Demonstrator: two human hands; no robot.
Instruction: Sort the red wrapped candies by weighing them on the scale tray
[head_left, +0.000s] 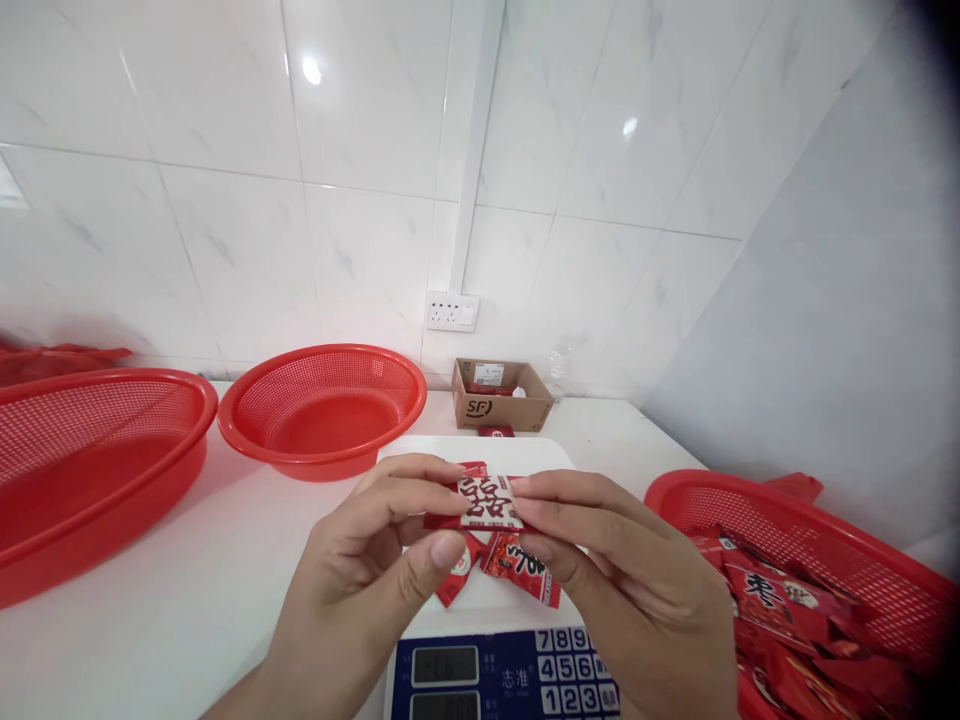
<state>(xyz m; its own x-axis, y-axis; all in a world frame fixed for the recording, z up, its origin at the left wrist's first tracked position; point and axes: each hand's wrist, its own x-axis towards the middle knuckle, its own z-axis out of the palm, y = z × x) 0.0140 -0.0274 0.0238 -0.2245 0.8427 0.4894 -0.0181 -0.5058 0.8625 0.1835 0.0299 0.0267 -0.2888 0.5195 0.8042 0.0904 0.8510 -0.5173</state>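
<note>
White tabletop (225, 560) against a white marble-tiled wall (225, 200) bearing a socket plate (452, 311). At far left a large red mesh basket (90, 480), beside it a round red mesh basket (322, 410). Near the wall an open cardboard box (502, 395) with something red inside. At right a third red basket (825, 540), heaped with red snack packets (772, 590). Up front a digital scale (502, 670). Above its white pan, left hand (360, 560) and right hand (622, 580) each pinching one end of a small red-and-white packet (489, 502) between thumb and fingers, with two more red packets (517, 568) just beneath.

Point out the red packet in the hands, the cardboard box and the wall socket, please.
red packet (490, 502): head view, its white label.
cardboard box (501, 410): head view, front wall.
wall socket (452, 311): head view, plate middle.
</note>
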